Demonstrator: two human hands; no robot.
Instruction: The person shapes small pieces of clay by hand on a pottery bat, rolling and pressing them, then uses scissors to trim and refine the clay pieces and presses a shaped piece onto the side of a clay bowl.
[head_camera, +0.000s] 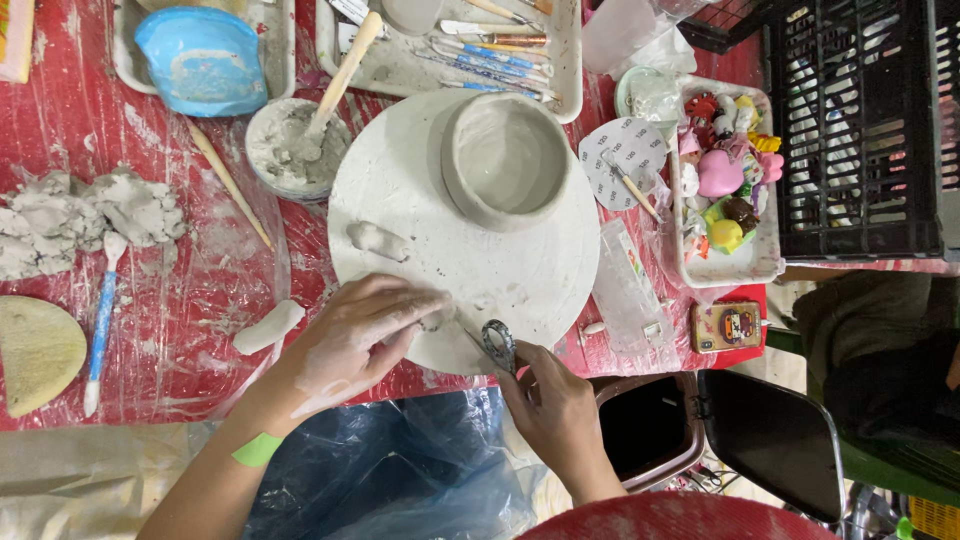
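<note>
Both of the person's hands work at the near edge of a round, pale grey clay-smeared board (520, 270), above a crumpled blue plastic sheet (400, 470) over the lap. Going from the left: a tan half-round sponge (35, 352) lies on the red, plastic-covered table (190, 340), with a blue-and-white modelling tool (100, 325) beside it and a heap of torn grey clay scraps (85, 215) farther back. A blue bowl (203, 58) sits in a white tray (125, 60) at the far edge, and a small round tub of grey slip (285, 150) holds a wooden stick.

The clay-coated left hand (355, 335) pinches a small grey lump of clay (437, 318) between thumb and fingertips; the lump rests on the board just past those fingertips. The right hand (555, 405) is closed around a slim metal tool with a looped handle (498, 343). Its long axis runs from the loop, beside the right thumb, up and leftward to a thin tip at the lump.

Farther back on the board stands a squat, hand-built grey clay bowl (505, 155), mouth up. Right of the board lie a round white printed card (625, 150), a clear flat rectangular packet (625, 285), a tray of small coloured figurines (725, 180), a phone in an orange pictured case (727, 326) and a black plastic crate (860, 130).
</note>
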